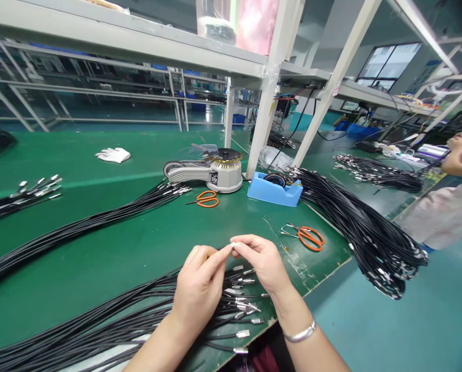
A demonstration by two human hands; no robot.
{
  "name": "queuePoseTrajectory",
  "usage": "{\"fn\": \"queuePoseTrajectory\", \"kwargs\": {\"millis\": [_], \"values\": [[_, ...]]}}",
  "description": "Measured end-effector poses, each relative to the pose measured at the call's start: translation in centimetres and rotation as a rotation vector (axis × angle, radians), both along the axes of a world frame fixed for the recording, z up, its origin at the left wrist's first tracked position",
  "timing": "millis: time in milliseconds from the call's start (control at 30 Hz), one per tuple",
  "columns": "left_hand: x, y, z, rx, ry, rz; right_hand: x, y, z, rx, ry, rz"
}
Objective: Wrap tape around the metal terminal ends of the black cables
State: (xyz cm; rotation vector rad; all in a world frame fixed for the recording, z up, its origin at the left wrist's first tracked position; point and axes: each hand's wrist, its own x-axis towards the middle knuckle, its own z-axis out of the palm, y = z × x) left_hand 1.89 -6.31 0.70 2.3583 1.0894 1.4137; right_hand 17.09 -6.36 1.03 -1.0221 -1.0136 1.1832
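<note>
My left hand (202, 287) is closed in a pinch, its thumb and forefinger on a small pale metal cable end (233, 245). My right hand (262, 261) pinches the same tip from the other side, and the fingers cover most of it. Below and behind both hands lies a bundle of black cables (138, 305) with silver metal connectors (243, 334) at their right ends. Orange-handled scissors (310, 238) rest to the right of my right hand. A silver bracelet (301, 332) is on my right wrist.
A round tape dispenser (225, 173) stands on the green table (130, 248), beside a blue tape holder (275, 189) and other orange scissors (207, 199). More black cables (343, 212) hang over the right edge. A white glove (113, 154) lies behind. Another person's hand (459, 142) is at far right.
</note>
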Motion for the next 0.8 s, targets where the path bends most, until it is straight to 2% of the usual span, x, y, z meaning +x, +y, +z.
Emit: {"fn": "queuePoseTrajectory", "kwargs": {"millis": [100,233,333,633,800], "values": [[0.2,0.0,0.3,-0.027,-0.011,-0.019,0.1,0.4,-0.3,0.003,0.037,0.030],[0.4,-0.1,0.5,-0.235,-0.070,0.057,0.2,1.1,-0.8,0.009,0.090,0.065],[0.4,0.0,0.4,-0.317,-0.048,0.067,0.3,1.4,-0.9,0.021,0.104,0.057],[0.3,0.5,-0.3,-0.268,-0.075,0.051,0.5,1.6,-1.2,0.033,0.104,0.060],[0.3,0.5,-0.2,-0.264,-0.053,0.061,0.5,1.8,-1.3,0.026,0.112,0.072]]}}
